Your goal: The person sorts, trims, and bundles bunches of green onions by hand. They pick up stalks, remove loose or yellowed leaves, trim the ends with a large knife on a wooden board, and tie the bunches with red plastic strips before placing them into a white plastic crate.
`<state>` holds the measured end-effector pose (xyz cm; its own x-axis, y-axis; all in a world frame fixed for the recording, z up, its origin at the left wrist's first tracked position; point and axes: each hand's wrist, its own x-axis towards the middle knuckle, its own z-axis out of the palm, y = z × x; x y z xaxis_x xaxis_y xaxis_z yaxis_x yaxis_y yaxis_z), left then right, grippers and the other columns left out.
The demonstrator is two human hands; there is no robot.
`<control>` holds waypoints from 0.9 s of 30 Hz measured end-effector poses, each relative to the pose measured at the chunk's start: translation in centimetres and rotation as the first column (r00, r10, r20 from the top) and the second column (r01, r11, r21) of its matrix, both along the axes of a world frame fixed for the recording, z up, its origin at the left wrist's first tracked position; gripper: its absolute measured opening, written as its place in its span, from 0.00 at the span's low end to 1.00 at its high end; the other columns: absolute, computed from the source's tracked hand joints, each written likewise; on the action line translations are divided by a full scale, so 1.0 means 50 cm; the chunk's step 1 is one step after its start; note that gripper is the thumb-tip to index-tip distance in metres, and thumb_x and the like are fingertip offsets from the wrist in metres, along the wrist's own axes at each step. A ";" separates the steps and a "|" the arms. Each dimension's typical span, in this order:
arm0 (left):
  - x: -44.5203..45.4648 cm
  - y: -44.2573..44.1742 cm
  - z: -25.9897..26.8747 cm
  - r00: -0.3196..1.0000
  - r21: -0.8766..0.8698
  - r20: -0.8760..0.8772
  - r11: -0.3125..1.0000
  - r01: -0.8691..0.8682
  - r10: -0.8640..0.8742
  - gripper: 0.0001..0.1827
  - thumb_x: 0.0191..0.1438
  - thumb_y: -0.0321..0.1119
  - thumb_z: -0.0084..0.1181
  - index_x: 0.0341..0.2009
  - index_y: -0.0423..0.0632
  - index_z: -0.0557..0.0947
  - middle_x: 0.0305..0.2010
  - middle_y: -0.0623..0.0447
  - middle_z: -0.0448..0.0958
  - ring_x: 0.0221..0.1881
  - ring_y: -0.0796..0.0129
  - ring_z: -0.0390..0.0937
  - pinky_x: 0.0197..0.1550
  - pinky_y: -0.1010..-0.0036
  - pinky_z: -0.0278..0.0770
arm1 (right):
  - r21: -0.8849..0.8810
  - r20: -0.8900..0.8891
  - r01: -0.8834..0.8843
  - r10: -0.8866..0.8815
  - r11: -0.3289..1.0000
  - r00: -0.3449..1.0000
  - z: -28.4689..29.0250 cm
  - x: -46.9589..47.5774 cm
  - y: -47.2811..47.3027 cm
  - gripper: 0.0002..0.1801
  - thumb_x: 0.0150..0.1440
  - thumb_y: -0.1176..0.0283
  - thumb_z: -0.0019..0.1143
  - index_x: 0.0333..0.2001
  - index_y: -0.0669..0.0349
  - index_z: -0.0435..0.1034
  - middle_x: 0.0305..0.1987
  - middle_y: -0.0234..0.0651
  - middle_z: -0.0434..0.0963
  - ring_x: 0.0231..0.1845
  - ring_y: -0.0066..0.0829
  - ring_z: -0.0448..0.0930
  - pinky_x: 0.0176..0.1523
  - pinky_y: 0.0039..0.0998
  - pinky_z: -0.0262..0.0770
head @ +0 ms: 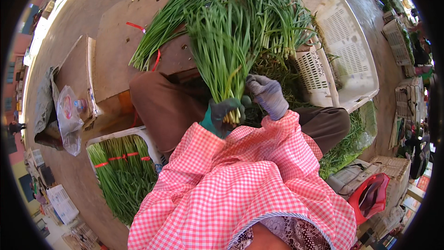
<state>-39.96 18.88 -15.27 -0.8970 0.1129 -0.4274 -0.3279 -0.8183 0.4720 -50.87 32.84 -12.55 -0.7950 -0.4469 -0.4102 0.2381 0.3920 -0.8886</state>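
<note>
My left hand (224, 114), in a dark green coated glove, is wrapped around the pale stem ends of a bunch of Chinese chives (222, 52). The leaves fan out away from me over the board. Beside the bunch's right edge is my right hand (267, 94), in a grey knit glove with curled fingers; whether a leaf is pinched there cannot be made out. A loose heap of chives (274, 17) lies ahead to the right. Another pile of chives (166, 24) rests at the left, with a red tie (156, 59) by its stems.
A white perforated crate (347, 41), bearing writing, stands at the right. Trimmed leaf scraps (277, 76) lie below the heap. At my left is a crate (142, 132) of red-tied chive bundles (125, 177). A plastic bag (69, 118) hangs by a cardboard box (74, 66).
</note>
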 end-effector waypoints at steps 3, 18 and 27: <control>-0.028 -0.006 -0.105 0.961 -0.211 0.084 0.948 -0.240 0.262 0.16 0.45 0.34 0.58 0.35 0.34 0.77 0.26 0.49 0.77 0.24 0.70 0.76 0.24 0.75 0.78 | -0.005 0.043 0.105 -0.105 0.994 0.994 -0.046 -0.017 0.007 0.20 0.54 0.56 0.54 0.37 0.65 0.74 0.26 0.33 0.78 0.21 0.18 0.73 0.28 0.21 0.69; -0.029 0.013 -0.207 0.947 0.105 -0.103 0.950 -0.294 0.304 0.25 0.52 0.44 0.54 0.50 0.42 0.70 0.44 0.46 0.74 0.41 0.60 0.75 0.45 0.65 0.75 | 0.325 -0.599 -0.292 0.435 0.899 0.672 -0.073 -0.046 -0.088 0.13 0.55 0.60 0.49 0.28 0.57 0.74 0.25 0.32 0.76 0.24 0.31 0.77 0.27 0.28 0.72; -0.044 0.006 -0.170 0.962 0.496 -0.117 0.854 -0.159 0.247 0.24 0.56 0.51 0.45 0.49 0.46 0.70 0.39 0.49 0.74 0.36 0.60 0.74 0.40 0.64 0.77 | 0.053 0.001 -0.032 0.032 0.998 0.999 -0.013 -0.011 -0.102 0.18 0.53 0.59 0.55 0.24 0.66 0.72 0.14 0.30 0.72 0.14 0.15 0.71 0.19 0.19 0.66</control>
<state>-42.14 19.20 -23.78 -0.9758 0.0701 -0.2069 -0.0799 -0.9960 0.0391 -51.40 27.74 -13.17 -0.7809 -0.4496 -0.4337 0.2246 0.4457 -0.8665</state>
